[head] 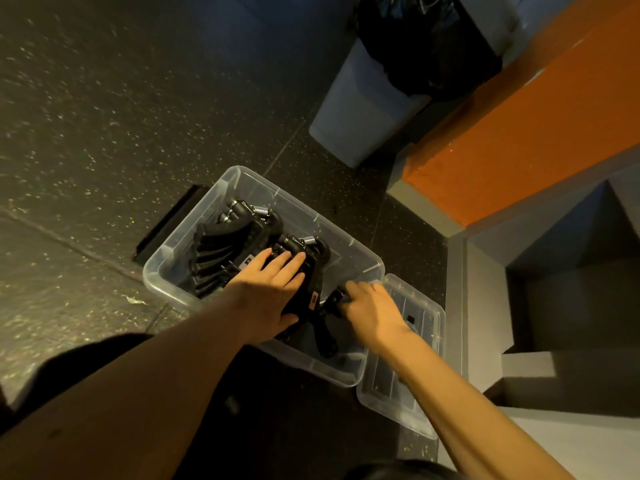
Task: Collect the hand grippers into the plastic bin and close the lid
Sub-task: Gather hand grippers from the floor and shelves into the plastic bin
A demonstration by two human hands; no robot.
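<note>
A clear plastic bin (194, 237) stands open on the dark floor, holding several black hand grippers (221, 251) with metal springs. My left hand (273, 289) lies flat on a stack of grippers inside the bin, fingers straight, pressing on them. My right hand (367, 310) grips the top of one black hand gripper (325, 332) near the bin's right wall; its handles point toward me. The clear lid (412, 393) lies on the floor just right of the bin, partly under my right forearm.
A blue trash bin (360, 109) with a black bag stands behind the plastic bin. An orange and grey wall block (519, 133) and grey steps (554, 306) rise on the right. A black flat object (166, 223) lies left of the bin.
</note>
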